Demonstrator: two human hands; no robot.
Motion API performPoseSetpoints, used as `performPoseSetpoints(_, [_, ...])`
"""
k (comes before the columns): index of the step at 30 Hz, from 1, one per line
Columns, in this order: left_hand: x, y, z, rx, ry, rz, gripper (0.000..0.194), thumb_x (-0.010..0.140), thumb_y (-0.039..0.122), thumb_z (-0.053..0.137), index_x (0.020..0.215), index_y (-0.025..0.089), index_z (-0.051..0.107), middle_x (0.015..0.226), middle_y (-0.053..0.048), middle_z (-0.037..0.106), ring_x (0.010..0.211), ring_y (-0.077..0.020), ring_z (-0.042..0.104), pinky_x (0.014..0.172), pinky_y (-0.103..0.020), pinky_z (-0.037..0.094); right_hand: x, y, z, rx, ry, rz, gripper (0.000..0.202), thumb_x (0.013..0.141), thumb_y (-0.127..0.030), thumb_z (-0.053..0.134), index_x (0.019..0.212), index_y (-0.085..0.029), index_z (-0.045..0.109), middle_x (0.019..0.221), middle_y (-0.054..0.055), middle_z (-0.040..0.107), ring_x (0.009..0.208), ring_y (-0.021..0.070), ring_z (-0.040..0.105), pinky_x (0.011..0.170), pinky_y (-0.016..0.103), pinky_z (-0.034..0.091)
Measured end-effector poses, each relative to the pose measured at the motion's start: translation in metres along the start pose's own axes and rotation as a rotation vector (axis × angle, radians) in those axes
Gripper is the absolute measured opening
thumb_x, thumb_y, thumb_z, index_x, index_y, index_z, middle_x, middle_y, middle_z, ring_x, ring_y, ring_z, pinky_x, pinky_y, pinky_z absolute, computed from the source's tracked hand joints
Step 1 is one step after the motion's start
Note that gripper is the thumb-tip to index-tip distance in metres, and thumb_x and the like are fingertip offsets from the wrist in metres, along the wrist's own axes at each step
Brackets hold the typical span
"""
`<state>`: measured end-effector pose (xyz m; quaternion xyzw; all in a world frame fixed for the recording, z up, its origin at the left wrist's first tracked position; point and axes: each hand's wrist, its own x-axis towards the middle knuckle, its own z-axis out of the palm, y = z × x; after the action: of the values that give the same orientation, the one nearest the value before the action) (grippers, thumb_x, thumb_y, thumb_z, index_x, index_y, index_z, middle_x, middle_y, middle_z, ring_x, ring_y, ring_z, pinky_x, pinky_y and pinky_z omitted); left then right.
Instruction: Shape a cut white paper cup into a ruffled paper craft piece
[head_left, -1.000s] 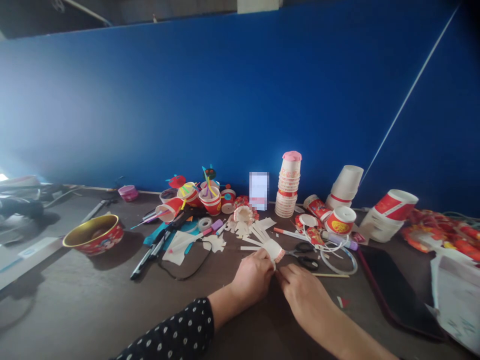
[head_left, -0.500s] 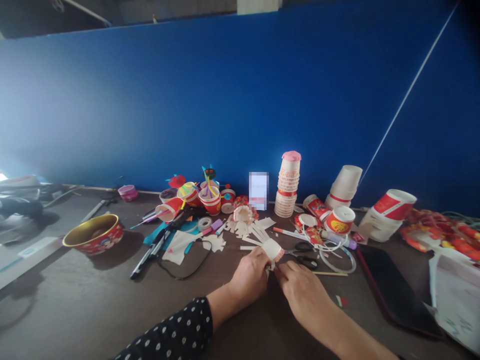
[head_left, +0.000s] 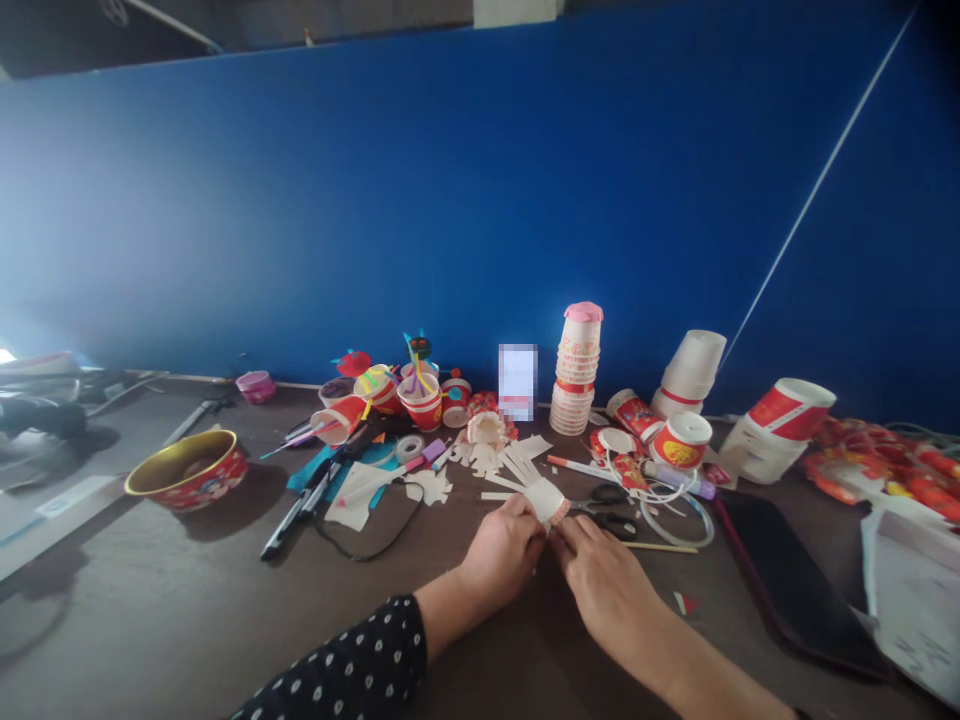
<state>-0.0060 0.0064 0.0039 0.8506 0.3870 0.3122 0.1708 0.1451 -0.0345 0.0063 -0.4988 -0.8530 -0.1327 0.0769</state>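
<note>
A white paper cup (head_left: 546,500), its side cut into long strips that fan out toward the back, lies between my hands. Red print shows along its near right edge. My left hand (head_left: 501,545) is closed, its fingers pinching the cup's near edge. Against the lower right of the cup, the bent fingers of my right hand (head_left: 604,570) press together; their tips are partly hidden. Just beyond my right hand are black-handled scissors (head_left: 616,522). Another cut paper cup (head_left: 486,430) with a curled fringe lies behind the held one.
A tall stack of paper cups (head_left: 574,390) stands at the back. To the right are a dark phone (head_left: 795,580), a white cable (head_left: 697,525) and more cups (head_left: 780,425). A gold-lined red bowl (head_left: 191,485), a black pen-like tool (head_left: 289,520) and tape (head_left: 410,447) lie left.
The hands have shifted only slightly at the cup's near edge, with the fingers drawn a little closer together. Everything else looks the same.
</note>
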Motion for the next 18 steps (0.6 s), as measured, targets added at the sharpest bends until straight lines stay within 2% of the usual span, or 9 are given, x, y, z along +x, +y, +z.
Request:
performPoseSetpoints(3, [0.002, -0.001, 0.000, 0.059, -0.040, -0.014, 0.019, 0.079, 0.007, 0.050, 0.064, 0.013, 0.060, 0.077, -0.004, 0.056, 0.070, -0.0137, 0.054, 0.064, -0.021, 0.045, 0.001, -0.001, -0.002, -0.013, 0.012, 0.002, 0.032, 0.081, -0.003, 0.045, 0.106, -0.011, 0.064, 0.108, 0.012, 0.061, 0.094, 0.0234, 0.054, 0.083, 0.034, 0.042])
performPoseSetpoints(9, [0.005, 0.002, -0.002, 0.237, -0.147, -0.016, 0.021, 0.083, 0.011, 0.046, 0.069, 0.013, 0.061, 0.079, -0.006, 0.057, 0.069, -0.0147, 0.054, 0.062, -0.023, 0.045, -0.001, -0.002, -0.014, 0.043, -0.054, 0.009, 0.028, 0.078, -0.002, 0.048, 0.098, -0.013, 0.066, 0.094, 0.010, 0.064, 0.084, 0.0206, 0.055, 0.077, 0.031, 0.042])
performPoseSetpoints(12, [0.005, 0.002, -0.001, 0.271, -0.157, -0.058, 0.022, 0.084, 0.011, 0.045, 0.068, 0.014, 0.060, 0.081, -0.006, 0.056, 0.068, -0.0141, 0.053, 0.062, -0.023, 0.045, -0.002, -0.003, -0.014, 0.048, -0.062, 0.001, 0.028, 0.077, -0.002, 0.048, 0.095, -0.013, 0.066, 0.091, 0.009, 0.064, 0.083, 0.0207, 0.055, 0.075, 0.031, 0.041])
performPoseSetpoints(15, [0.005, 0.000, 0.002, 0.273, -0.176, -0.030, 0.020, 0.083, 0.010, 0.046, 0.068, 0.014, 0.059, 0.080, -0.006, 0.055, 0.075, -0.0163, 0.053, 0.064, -0.024, 0.045, -0.002, -0.002, -0.013, 0.071, -0.063, -0.006, 0.029, 0.079, -0.001, 0.046, 0.096, -0.014, 0.066, 0.092, 0.008, 0.064, 0.084, 0.0207, 0.054, 0.077, 0.032, 0.040])
performPoseSetpoints(18, [0.004, -0.001, 0.003, 0.206, -0.114, -0.010, 0.018, 0.082, 0.008, 0.045, 0.071, 0.015, 0.058, 0.080, -0.005, 0.054, 0.076, -0.0164, 0.053, 0.066, -0.024, 0.045, -0.001, 0.001, -0.014, 0.113, -0.078, -0.004, 0.030, 0.080, -0.002, 0.044, 0.096, -0.015, 0.066, 0.093, 0.007, 0.063, 0.086, 0.0202, 0.054, 0.079, 0.032, 0.039])
